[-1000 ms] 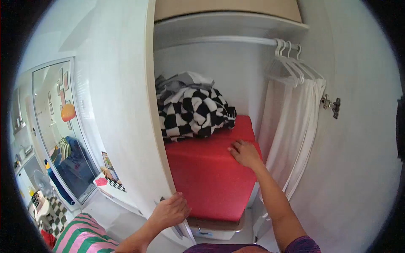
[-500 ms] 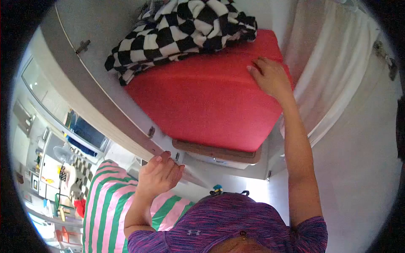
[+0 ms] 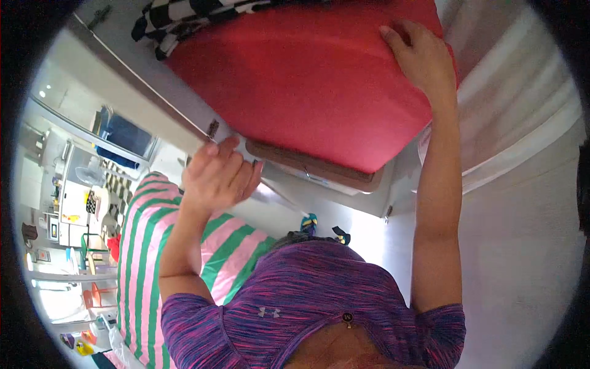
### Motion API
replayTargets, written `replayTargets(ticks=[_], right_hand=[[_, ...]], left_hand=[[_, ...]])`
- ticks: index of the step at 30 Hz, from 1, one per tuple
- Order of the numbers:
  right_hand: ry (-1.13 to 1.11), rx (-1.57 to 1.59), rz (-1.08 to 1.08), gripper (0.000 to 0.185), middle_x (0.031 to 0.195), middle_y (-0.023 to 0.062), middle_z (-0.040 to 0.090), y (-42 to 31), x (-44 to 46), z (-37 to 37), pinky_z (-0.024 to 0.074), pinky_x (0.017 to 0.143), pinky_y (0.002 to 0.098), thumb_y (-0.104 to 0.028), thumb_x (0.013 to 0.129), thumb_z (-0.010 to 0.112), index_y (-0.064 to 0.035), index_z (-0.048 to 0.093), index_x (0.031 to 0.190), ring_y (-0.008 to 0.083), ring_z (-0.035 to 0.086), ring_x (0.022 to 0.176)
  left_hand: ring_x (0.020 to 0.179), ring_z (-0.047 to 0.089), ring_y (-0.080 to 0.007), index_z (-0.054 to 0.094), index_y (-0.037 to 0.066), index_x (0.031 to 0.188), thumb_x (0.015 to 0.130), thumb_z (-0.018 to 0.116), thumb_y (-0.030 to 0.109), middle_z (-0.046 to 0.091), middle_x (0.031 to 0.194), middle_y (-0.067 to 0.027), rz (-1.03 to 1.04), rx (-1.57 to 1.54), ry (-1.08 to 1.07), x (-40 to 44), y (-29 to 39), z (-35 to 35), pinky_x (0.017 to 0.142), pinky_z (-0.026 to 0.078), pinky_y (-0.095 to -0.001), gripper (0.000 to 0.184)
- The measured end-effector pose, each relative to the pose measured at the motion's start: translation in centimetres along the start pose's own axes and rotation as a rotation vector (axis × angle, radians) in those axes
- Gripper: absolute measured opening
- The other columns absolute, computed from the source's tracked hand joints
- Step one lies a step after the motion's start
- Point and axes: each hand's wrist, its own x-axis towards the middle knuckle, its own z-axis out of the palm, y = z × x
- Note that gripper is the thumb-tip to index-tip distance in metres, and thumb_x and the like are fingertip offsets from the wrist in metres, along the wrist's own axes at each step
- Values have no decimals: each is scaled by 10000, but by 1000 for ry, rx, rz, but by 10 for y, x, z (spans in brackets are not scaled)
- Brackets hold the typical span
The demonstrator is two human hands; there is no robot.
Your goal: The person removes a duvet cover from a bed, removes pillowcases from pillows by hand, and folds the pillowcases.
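Observation:
A large red panel [image 3: 307,92], smooth and slightly creased like a folded mat, lies inside a white cabinet. My right hand [image 3: 430,58] rests on its right side, fingers bent forward and thumb apart. By the cabinet's left door edge is my left hand [image 3: 218,175], loosely curled with its fingers somewhat apart. Nothing shows in that hand, and whether it touches the door edge is unclear. A black-and-white checkered blanket [image 3: 203,15] sits on the panel's far side, partly cut off by the view. Under the panel's near edge is a brown-rimmed white box [image 3: 313,169].
To the left is a bed with a pink, green and white striped cover [image 3: 157,246]. A white curtain [image 3: 510,129] hangs at the right. A metal hinge [image 3: 212,129] marks the left door edge. Sandals [image 3: 309,224] show on the floor below.
The view has shifted, so the panel and blanket appear higher and the blanket is mostly cut off. My left hand has loosened near the door edge. My right hand stays on the panel.

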Motion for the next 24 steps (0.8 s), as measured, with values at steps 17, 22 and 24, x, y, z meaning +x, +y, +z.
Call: replayTargets(ticks=[17,22,24], right_hand=[[-144,66,137,385,1158,175,505,25,-7,-19,321,945,340,-337,876,409,-94,525,1151,317,447,1110],[257,75,27,369,1183,118,489,-15,-58,-19,356,926,354,-285,894,392,-45,532,1137,232,451,1104],[1016,-117,195,335,1138,125,501,-44,-67,27,373,895,349,-251,881,406,-38,530,1108,217,461,1079]], left_hand=[[863,531,-265,576,21,779,714,589,133,549,833,-105,-57,-1060,-220,-24,-16,31,821,411,-396,130],[831,537,-298,556,-17,934,805,556,197,575,876,-147,-208,-1692,-415,-121,-78,-3,746,416,-380,250],[846,545,-295,555,-16,961,810,545,238,578,884,-157,-158,-1794,-412,-153,-115,-17,742,423,-371,295]])
